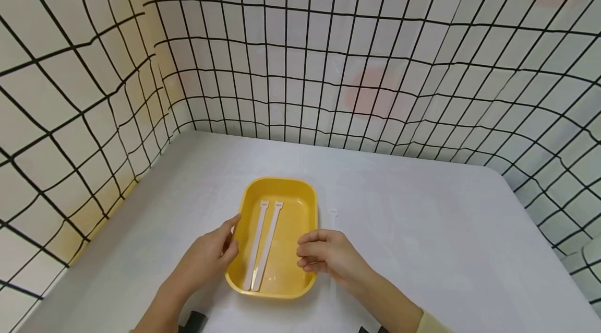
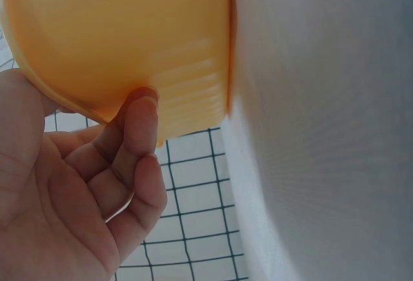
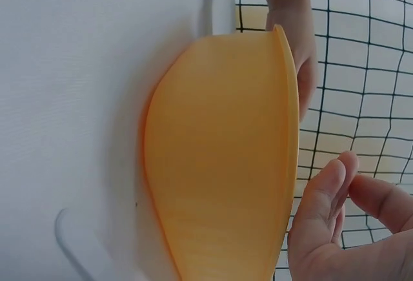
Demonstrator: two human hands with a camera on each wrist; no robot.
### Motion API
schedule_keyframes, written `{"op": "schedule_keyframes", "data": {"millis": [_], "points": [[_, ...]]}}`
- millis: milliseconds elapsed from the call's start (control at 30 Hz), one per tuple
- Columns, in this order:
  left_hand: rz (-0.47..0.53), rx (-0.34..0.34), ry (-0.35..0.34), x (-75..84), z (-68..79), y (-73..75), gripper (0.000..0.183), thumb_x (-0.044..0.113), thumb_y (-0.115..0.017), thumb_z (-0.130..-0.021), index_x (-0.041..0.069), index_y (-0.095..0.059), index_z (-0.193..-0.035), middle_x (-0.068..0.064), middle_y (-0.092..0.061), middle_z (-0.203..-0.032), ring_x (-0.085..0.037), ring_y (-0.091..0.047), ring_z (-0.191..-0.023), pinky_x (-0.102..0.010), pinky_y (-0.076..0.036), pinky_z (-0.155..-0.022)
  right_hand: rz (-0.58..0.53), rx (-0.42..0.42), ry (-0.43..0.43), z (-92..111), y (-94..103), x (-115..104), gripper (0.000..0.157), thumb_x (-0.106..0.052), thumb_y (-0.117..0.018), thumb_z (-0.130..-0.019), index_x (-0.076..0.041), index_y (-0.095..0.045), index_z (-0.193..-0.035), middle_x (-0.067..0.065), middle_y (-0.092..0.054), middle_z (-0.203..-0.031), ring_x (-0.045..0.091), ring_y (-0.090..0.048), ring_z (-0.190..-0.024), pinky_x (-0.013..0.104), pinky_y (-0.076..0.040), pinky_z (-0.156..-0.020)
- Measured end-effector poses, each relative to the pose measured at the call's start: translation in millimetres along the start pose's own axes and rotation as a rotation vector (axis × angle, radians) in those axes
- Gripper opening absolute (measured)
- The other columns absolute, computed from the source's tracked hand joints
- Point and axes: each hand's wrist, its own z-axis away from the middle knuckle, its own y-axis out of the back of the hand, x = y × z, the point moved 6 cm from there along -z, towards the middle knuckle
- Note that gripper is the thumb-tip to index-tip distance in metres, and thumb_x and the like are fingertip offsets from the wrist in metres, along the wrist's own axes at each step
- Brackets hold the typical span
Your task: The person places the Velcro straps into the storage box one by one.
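A yellow plastic tray with rounded corners stands on the white table. Two white cable ties with slotted heads lie side by side lengthwise in its left half. My left hand grips the tray's left rim; in the left wrist view its curled fingers press the outer wall. My right hand hovers at the right rim, fingers loosely bent, nothing visible between thumb and fingertips. Just right of the tray a third white cable tie lies on the table, partly hidden under that hand.
Black wire grid panels with pale cloth behind them border the table at the back and both sides. White tabletop stretches to the right of the tray. Small black objects show at the lower edge of the head view.
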Motion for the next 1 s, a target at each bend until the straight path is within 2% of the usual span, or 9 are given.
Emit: {"op": "schedule_keyframes", "data": {"millis": [367,533,700,1000], "points": [[0.002,0.002,-0.013,-1.1,-0.3,-0.7,0.052,0.013,-0.058,-0.092,0.003,-0.047,-0.142,0.009,-0.047,-0.068,-0.006,-0.042,-0.055,-0.024,-0.041,-0.054,-0.067,0.03,-0.006,4,21.1,0,0.014,-0.002,-0.065,-0.084,0.005,-0.063,-0.096,0.005,-0.064,-0.078,0.012,-0.063,-0.065,0.025,-0.054,-0.065],[-0.002,0.008,-0.019,-0.9,-0.6,-0.5,0.052,0.013,-0.058,-0.092,0.003,-0.047,-0.142,0.009,-0.047,-0.068,-0.006,-0.042,-0.055,-0.023,-0.041,-0.054,-0.053,0.041,0.009,2,32.8,-4,0.006,-0.005,-0.064,-0.087,0.0,-0.064,-0.091,0.004,-0.064,-0.077,0.012,-0.063,-0.066,0.025,-0.054,-0.066],[0.0,-0.002,-0.007,-1.2,-1.0,-1.3,0.053,0.014,-0.058,-0.092,0.003,-0.047,-0.143,0.009,-0.047,-0.068,-0.006,-0.042,-0.055,-0.024,-0.041,-0.053,-0.02,0.054,0.011,-1,46.4,-1,0.007,-0.007,-0.063,-0.089,-0.001,-0.064,-0.091,0.003,-0.063,-0.078,0.011,-0.062,-0.066,0.025,-0.054,-0.067],[0.009,0.002,-0.022,-0.6,-0.6,-0.7,0.052,0.013,-0.058,-0.092,0.002,-0.047,-0.142,0.009,-0.048,-0.068,-0.006,-0.042,-0.055,-0.023,-0.041,-0.053,-0.032,0.14,-0.003,-5,75.6,2,0.009,-0.009,-0.06,-0.091,-0.001,-0.065,-0.093,0.003,-0.064,-0.078,0.012,-0.064,-0.067,0.03,-0.055,-0.073]]}}
